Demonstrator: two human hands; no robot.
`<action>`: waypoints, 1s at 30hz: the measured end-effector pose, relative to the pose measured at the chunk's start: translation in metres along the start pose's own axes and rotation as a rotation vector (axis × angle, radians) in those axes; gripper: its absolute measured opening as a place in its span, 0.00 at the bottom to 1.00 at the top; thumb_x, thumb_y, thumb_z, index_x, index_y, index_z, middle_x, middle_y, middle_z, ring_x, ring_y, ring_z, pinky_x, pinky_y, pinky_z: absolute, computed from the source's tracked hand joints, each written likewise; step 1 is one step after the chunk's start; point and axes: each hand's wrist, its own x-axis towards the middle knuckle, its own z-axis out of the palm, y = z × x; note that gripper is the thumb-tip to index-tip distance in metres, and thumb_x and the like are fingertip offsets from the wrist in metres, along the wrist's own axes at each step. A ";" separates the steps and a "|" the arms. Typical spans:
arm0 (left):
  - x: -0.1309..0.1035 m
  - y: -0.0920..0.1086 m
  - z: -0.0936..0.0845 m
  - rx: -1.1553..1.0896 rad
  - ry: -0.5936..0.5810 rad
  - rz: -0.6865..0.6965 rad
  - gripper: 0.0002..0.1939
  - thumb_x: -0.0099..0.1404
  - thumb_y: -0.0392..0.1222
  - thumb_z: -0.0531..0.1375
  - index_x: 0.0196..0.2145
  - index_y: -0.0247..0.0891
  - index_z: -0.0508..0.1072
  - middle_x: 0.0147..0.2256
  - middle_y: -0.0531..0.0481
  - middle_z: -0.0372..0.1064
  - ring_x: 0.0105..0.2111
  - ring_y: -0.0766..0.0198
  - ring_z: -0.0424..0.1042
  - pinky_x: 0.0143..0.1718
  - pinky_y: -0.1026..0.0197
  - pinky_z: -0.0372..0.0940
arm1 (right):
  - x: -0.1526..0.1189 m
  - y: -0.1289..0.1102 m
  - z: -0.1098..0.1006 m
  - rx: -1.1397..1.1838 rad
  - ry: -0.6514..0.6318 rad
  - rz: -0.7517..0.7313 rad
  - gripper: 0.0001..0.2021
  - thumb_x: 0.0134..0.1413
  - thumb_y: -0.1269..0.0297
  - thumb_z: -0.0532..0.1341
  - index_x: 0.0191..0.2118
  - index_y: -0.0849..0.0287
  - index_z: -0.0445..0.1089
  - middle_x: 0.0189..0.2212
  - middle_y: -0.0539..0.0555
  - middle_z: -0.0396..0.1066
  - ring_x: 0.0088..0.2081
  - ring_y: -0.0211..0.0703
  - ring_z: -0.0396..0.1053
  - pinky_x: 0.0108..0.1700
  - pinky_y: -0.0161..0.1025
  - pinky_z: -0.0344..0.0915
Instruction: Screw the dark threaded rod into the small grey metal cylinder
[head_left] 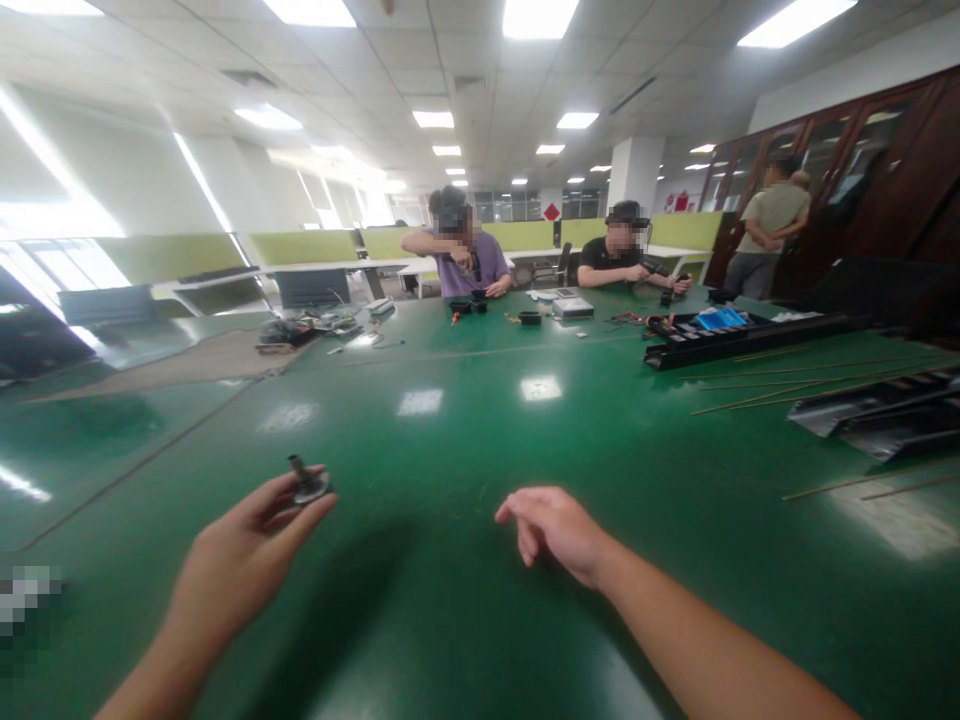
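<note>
My left hand [244, 560] is closed on a small metal part with a round flange and a short upright stem [309, 484]. The thumb and fingers pinch its disc-like base, and the dark stem points up. To the right, my right hand [559, 530] hovers low over the green tabletop [420, 620]. Its fingers are loosely bent and somewhat apart, with nothing visible in them. Part of the palm side is turned away from view.
Across the table sit a person in purple [487, 260] and a person in black [611, 255], both handling small parts. Black metal channels [892, 425] and thin rods [750, 402] lie at right. A pile of electronic parts [292, 330] sits at far left.
</note>
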 end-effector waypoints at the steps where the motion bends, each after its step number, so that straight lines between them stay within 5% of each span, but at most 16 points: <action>1: 0.002 0.011 0.012 -0.094 -0.071 0.039 0.31 0.57 0.66 0.60 0.49 0.40 0.74 0.39 0.50 0.78 0.39 0.54 0.79 0.45 0.51 0.73 | 0.001 0.000 -0.001 -0.019 0.038 -0.014 0.17 0.59 0.53 0.58 0.36 0.64 0.72 0.14 0.43 0.62 0.17 0.34 0.60 0.27 0.34 0.60; 6: -0.010 0.060 0.067 -0.311 -0.286 0.293 0.23 0.61 0.51 0.63 0.51 0.40 0.72 0.47 0.45 0.75 0.43 0.56 0.77 0.47 0.54 0.72 | 0.001 0.004 -0.004 -0.236 0.161 -0.078 0.12 0.54 0.61 0.62 0.42 0.61 0.70 0.19 0.44 0.64 0.21 0.35 0.63 0.27 0.34 0.61; 10: -0.031 0.066 0.089 -0.319 -0.264 0.382 0.16 0.59 0.41 0.65 0.46 0.39 0.74 0.41 0.47 0.76 0.38 0.57 0.77 0.43 0.55 0.73 | -0.003 0.007 -0.002 -0.611 0.164 -0.192 0.20 0.50 0.70 0.64 0.51 0.56 0.68 0.25 0.46 0.70 0.26 0.37 0.67 0.32 0.34 0.62; 13: -0.042 0.060 0.093 -0.334 -0.242 0.527 0.10 0.60 0.38 0.65 0.41 0.39 0.75 0.38 0.47 0.76 0.38 0.59 0.75 0.41 0.58 0.72 | -0.006 0.009 0.002 -0.692 0.105 -0.195 0.24 0.48 0.72 0.64 0.54 0.54 0.65 0.28 0.46 0.73 0.27 0.37 0.69 0.31 0.34 0.63; 18: -0.047 0.054 0.096 -0.388 -0.270 0.670 0.14 0.62 0.36 0.64 0.46 0.41 0.75 0.40 0.46 0.75 0.40 0.61 0.75 0.43 0.61 0.71 | -0.009 0.009 0.005 -0.738 0.076 -0.210 0.24 0.47 0.74 0.63 0.53 0.53 0.66 0.31 0.47 0.74 0.28 0.37 0.71 0.33 0.33 0.64; 30: -0.052 0.055 0.105 -0.383 -0.299 0.599 0.21 0.60 0.37 0.65 0.51 0.43 0.71 0.42 0.47 0.75 0.40 0.60 0.75 0.44 0.59 0.70 | -0.015 0.003 0.008 -0.792 0.061 -0.261 0.20 0.46 0.75 0.64 0.47 0.53 0.71 0.35 0.51 0.75 0.35 0.44 0.72 0.40 0.38 0.65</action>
